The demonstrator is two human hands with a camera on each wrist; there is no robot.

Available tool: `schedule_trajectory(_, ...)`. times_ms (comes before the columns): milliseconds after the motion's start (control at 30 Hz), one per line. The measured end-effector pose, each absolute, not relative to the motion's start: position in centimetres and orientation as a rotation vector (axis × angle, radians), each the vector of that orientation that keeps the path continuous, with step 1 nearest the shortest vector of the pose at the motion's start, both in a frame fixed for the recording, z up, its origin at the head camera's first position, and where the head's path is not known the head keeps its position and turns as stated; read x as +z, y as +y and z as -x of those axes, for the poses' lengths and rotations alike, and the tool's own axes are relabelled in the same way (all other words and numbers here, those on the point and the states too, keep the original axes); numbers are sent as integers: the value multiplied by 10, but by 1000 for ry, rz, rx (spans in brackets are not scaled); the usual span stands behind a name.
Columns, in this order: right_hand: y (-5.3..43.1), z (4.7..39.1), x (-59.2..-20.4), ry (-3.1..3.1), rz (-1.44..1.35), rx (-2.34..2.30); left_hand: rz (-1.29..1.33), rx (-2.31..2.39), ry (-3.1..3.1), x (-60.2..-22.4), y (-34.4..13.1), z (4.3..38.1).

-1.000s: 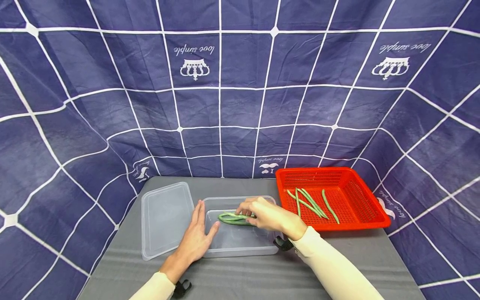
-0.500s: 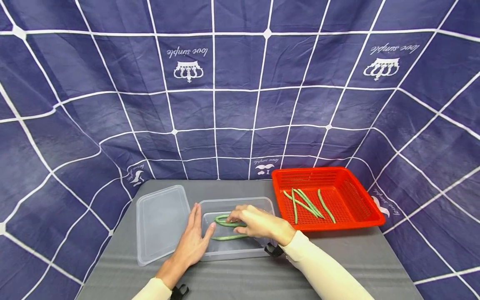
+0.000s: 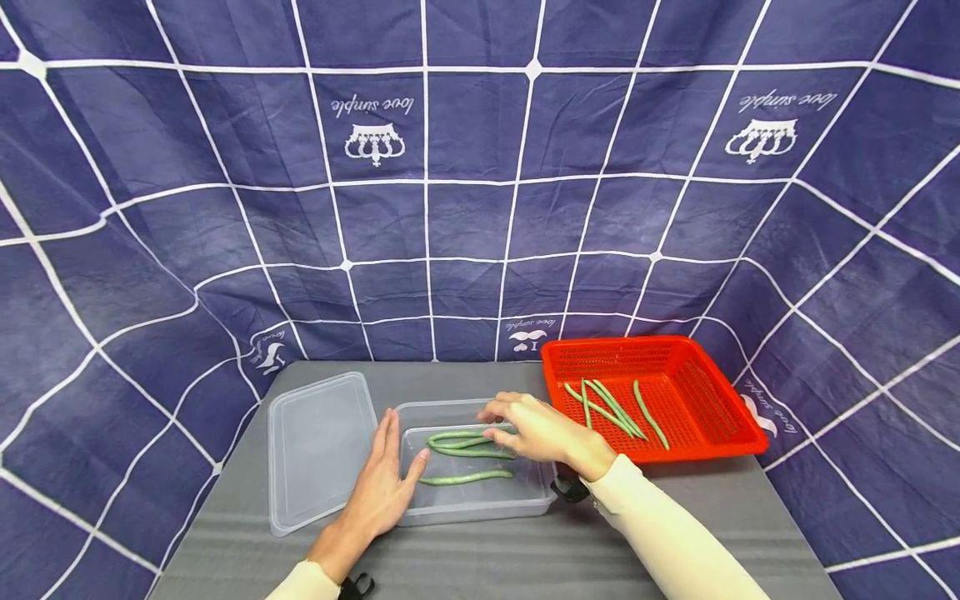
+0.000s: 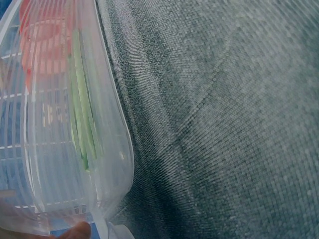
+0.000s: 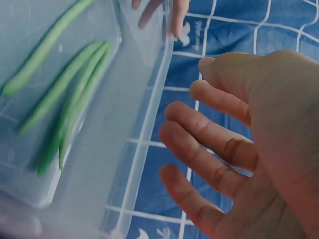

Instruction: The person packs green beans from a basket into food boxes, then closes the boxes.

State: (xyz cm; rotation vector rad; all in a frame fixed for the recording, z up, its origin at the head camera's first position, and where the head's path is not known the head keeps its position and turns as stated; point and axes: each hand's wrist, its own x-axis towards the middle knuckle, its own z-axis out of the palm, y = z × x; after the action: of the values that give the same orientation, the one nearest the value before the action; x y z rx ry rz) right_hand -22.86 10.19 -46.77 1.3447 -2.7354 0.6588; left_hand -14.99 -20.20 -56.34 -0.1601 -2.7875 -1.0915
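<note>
- Several green beans (image 5: 75,97) lie together on the floor of the clear container, their near-straight lengths pointing roughly left to right, drawn close at one end and fanning out at the other.
- A single bean (image 3: 467,479) lies apart from them, nearer the person, in the same container.
- That clear plastic container (image 3: 472,512) sits on the table right before the person.
- Over its right part hangs the right hand (image 3: 536,429), palm down, above the right ends of the bunched beans; its grip is spread, the fingers slightly bent.
- At the container's left end is the left hand (image 3: 382,479), grip spread too, fingers straight and thumb reaching over the rim.
- Left of that hand, a flat translucent lid (image 3: 318,450) rests on the table.
- To the right, just beside the container, stands a red basket (image 3: 716,408), a few more beans (image 3: 651,417) scattered in its left half.
- Grey cloth covers the table (image 3: 465,562); behind hangs a blue, white-lined curtain (image 3: 480,217).
</note>
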Motion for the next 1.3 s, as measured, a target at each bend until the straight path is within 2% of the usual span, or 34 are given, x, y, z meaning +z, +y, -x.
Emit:
schedule_trajectory(467,163,256,-466,-2710,-1083,712,164,-1059,-2819,-566,-193,138)
schedule_trajectory(933,231,304,-466,-2891,-896,758,168,-1048,-2810,-564,-195,141)
schedule_trajectory(1300,247,321,-477,-3155,-885,696,140,-1046,-2805,-564,-201,147)
